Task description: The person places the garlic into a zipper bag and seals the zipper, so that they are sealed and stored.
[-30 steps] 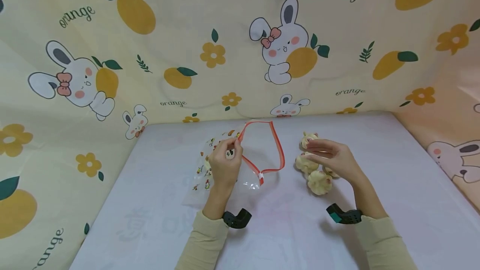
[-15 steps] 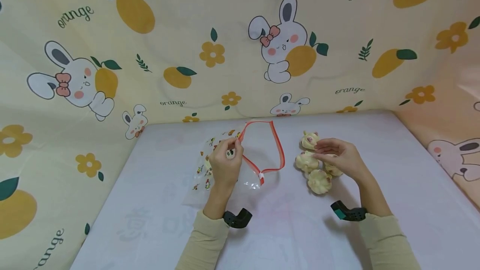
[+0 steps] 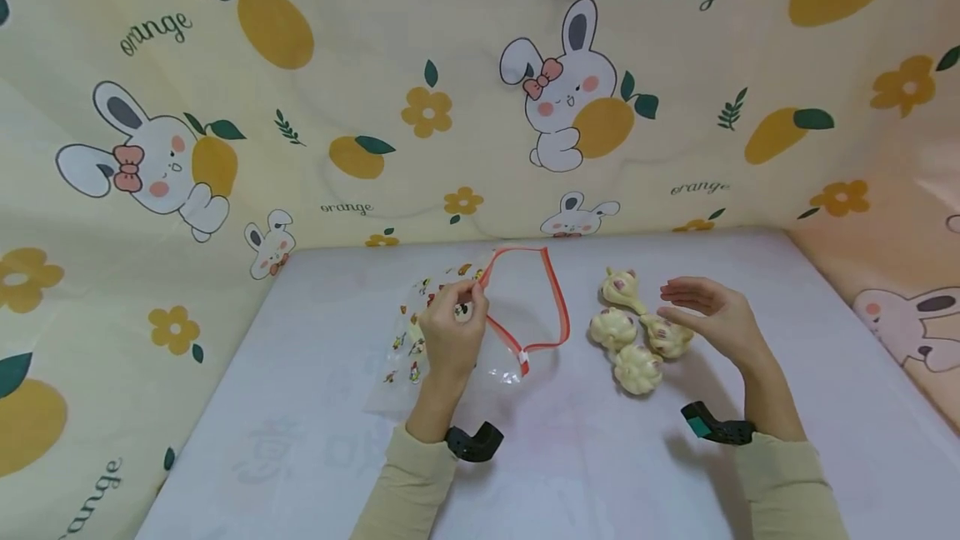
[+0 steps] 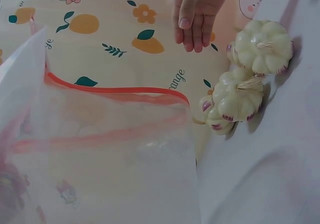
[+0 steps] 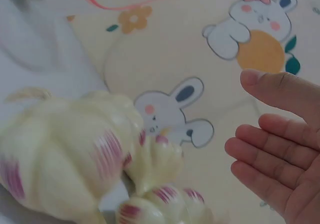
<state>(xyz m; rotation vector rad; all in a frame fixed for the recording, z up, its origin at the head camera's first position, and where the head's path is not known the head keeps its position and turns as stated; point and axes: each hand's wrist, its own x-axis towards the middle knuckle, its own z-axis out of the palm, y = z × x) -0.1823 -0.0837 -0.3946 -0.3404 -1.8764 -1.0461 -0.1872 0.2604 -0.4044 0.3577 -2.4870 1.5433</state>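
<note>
Pinching the clear bag [image 3: 411,350] by its red zip edge [image 3: 559,294] with the left grip [image 3: 453,332]. Already unzipped and gaping. Leaving four garlic bulbs [image 3: 638,369] outside, just left of the right grip [image 3: 723,319], held empty with fingers and thumb apart.

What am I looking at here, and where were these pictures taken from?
There is no robot here, just someone's bare left hand and right hand, with a small black camera on each wrist. Each takes one of the close pictures; the widest comes from a camera worn on the head, looking forward and down. On the pale table lie four garlic bulbs and a clear printed bag with a red edge. The left hand pinches the bag at that edge; the right hand is beside the bulbs and holds nothing.
</note>
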